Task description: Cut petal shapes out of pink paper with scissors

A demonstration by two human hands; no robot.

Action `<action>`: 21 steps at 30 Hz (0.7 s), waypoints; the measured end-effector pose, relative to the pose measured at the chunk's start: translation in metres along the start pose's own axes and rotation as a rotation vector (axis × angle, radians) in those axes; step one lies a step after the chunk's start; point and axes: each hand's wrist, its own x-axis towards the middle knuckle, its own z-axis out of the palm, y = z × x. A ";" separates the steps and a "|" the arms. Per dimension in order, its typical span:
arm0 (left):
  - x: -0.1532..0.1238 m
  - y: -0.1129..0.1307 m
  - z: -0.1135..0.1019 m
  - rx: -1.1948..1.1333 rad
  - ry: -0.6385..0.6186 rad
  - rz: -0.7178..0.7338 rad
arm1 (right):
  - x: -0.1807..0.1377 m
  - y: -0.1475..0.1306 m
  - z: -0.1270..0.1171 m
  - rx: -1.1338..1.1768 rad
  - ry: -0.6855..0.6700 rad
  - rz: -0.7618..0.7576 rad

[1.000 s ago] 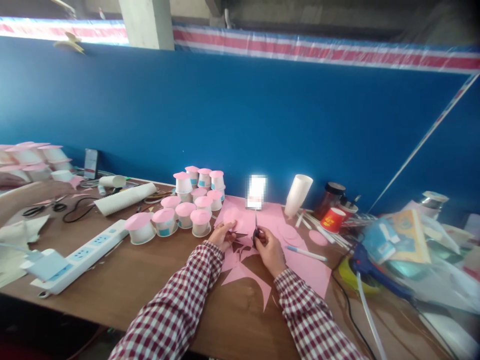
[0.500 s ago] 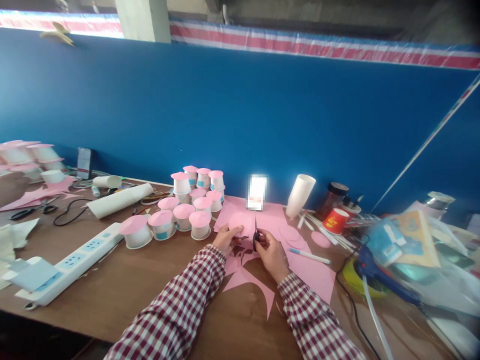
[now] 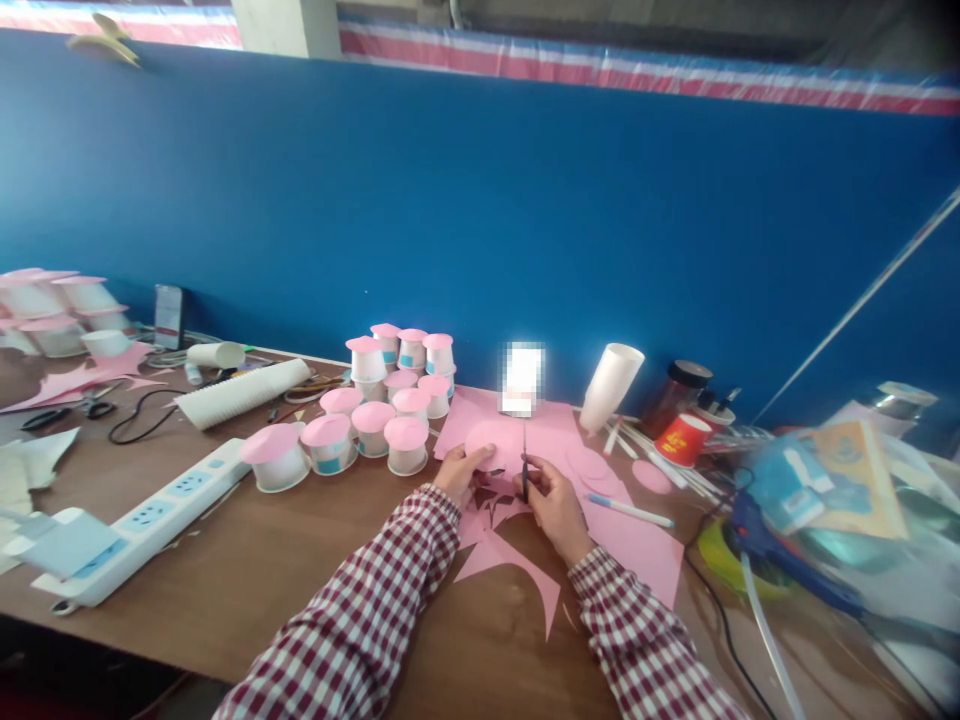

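Observation:
My left hand (image 3: 465,474) pinches a rounded piece of pink paper (image 3: 499,440) between thumb and fingers. In my right hand (image 3: 556,508) is a pair of black-handled scissors (image 3: 525,480), its blades pointing away from me at the right side of that piece. Pink offcuts with curved edges (image 3: 514,570) lie on the table below both hands. Under and behind the hands spread larger pink sheets (image 3: 645,550). Cut pink discs (image 3: 587,466) and a capped marker (image 3: 630,511) rest just right of my right hand.
Several white paper cups with pink tops (image 3: 371,430) stand to the left, some stacked. Beside them lies a white power strip (image 3: 157,515). A blurred bright phone-like screen (image 3: 523,380) leans at the back. On the right are a red cup (image 3: 682,440) and a blue glue gun (image 3: 787,570).
The view has shifted slightly, moving most things a little right and up. The scissors have turned a little in my right hand. My left hand still holds the paper.

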 end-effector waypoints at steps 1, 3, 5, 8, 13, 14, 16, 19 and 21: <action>0.000 0.000 0.000 -0.008 0.005 0.000 | -0.001 -0.002 0.000 0.006 -0.011 0.008; 0.000 0.000 0.000 -0.022 0.020 0.003 | -0.003 -0.007 0.000 0.003 -0.027 0.016; 0.001 -0.001 -0.001 -0.029 0.038 0.010 | -0.004 -0.012 0.001 -0.013 -0.041 0.018; 0.003 -0.001 -0.003 -0.032 0.061 0.026 | -0.006 -0.017 0.003 0.001 -0.043 0.043; 0.004 -0.001 -0.003 -0.011 0.087 0.032 | -0.006 -0.021 0.005 0.062 -0.046 0.131; 0.003 -0.001 -0.002 -0.008 0.090 0.036 | -0.006 -0.020 0.006 0.061 -0.048 0.137; 0.003 0.000 -0.001 -0.011 0.090 0.043 | -0.006 -0.018 0.006 0.047 -0.058 0.139; 0.001 0.001 0.000 -0.025 0.080 0.045 | -0.006 -0.012 0.006 0.042 -0.091 0.121; 0.001 0.001 0.000 -0.028 0.072 0.043 | -0.006 -0.008 0.006 0.045 -0.116 0.102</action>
